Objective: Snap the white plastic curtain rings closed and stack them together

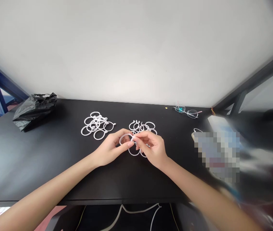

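A white plastic curtain ring is held up between my two hands over the black desk. My left hand grips its side, thumb along the lower edge. At the small eyelet end, the fingertips of my right hand pinch the ring; they partly cover that spot, so whether it is closed cannot be seen. Behind and beneath my hands lies a loose group of white rings, some with parted ends. To the left, a separate heap of white rings with small eyelets lies on the desk.
A crumpled black plastic bag sits at the back left of the black desk. Eyeglasses rest near the wall at right. Farther right are a pixelated item and clear plastic wrapping. Cables hang below the front edge.
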Available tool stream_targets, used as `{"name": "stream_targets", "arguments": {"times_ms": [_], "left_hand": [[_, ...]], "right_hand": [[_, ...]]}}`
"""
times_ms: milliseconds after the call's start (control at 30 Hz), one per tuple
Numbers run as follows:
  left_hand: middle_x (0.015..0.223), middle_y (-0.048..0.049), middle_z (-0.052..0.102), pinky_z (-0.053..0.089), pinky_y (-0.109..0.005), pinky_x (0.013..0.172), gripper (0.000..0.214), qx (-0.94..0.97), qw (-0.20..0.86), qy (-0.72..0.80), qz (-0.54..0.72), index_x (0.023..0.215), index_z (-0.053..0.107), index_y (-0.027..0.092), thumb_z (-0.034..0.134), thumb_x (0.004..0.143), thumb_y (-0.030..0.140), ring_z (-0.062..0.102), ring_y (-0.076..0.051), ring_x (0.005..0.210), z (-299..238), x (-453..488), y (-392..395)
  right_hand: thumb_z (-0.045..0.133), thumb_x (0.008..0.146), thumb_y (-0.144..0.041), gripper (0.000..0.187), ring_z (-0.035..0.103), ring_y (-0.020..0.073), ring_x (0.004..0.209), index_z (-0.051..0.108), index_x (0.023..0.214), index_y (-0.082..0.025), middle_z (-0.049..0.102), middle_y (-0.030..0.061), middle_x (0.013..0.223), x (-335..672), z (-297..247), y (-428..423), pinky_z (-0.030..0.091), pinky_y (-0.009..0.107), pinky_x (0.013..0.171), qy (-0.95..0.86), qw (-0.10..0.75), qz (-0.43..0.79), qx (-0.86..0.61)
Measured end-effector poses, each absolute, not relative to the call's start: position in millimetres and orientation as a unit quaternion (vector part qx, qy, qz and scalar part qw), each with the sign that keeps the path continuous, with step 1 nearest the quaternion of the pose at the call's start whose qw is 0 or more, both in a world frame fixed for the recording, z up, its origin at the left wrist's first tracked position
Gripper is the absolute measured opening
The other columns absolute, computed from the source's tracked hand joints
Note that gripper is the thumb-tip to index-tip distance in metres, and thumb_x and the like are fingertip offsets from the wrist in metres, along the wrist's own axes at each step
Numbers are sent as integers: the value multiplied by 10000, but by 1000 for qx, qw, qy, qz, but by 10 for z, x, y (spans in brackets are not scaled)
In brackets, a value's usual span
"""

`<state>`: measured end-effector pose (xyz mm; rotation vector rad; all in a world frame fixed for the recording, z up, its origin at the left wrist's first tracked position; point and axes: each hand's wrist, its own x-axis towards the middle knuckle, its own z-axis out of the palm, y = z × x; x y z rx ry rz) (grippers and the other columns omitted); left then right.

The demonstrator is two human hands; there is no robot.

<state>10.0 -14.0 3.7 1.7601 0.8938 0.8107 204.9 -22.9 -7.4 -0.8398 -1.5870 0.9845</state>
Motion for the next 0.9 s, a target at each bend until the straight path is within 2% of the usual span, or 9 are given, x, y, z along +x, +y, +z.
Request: {"name": "stream_targets", "arguments": {"times_ms": [133, 233, 367, 500, 900], "left_hand": [[666, 51, 470, 394, -230, 587, 293, 738, 460, 377, 320, 1040, 604, 181, 566, 932, 451, 427, -103, 609, 70, 100, -148], [625, 62, 424, 362, -221, 549, 296, 748, 454, 373, 309, 1024, 616, 177, 584, 915, 450, 394, -100, 579, 101, 97, -157], [607, 63, 413, 373, -225, 538, 302, 742, 470, 355, 321, 1011, 606, 174, 551, 927, 459, 467, -108, 560, 100, 114, -183], [600, 67, 419, 418, -233, 540, 308, 720, 501, 341, 338, 995, 569, 176, 523, 939, 475, 529, -116, 539, 86, 139, -222], [554, 85, 391, 397, -226, 524, 331, 717, 508, 333, 342, 938, 545, 173, 523, 931, 503, 528, -112, 496, 99, 168, -243]], "right_hand": [[582, 947, -295, 144, 581, 100, 522, 625, 861, -188, 637, -4, 676, 2079, -54, -230, 476, 224, 485, -732, 485, 327, -350], [477, 992, -276, 246, 470, 79, 461, 522, 764, -196, 512, -45, 576, 2110, -65, -226, 386, 211, 452, -781, 452, 274, -333], [410, 1012, -258, 262, 352, 67, 419, 427, 754, -217, 389, -75, 553, 2103, -110, -234, 298, 208, 415, -806, 436, 255, -308], [380, 1022, -258, 247, 347, 74, 425, 399, 778, -227, 396, -73, 572, 2059, -133, -257, 290, 216, 426, -807, 452, 241, -295], [355, 1037, -298, 246, 367, 81, 437, 400, 804, -230, 397, -69, 582, 2018, -143, -308, 316, 212, 441, -799, 462, 241, -301]]}}
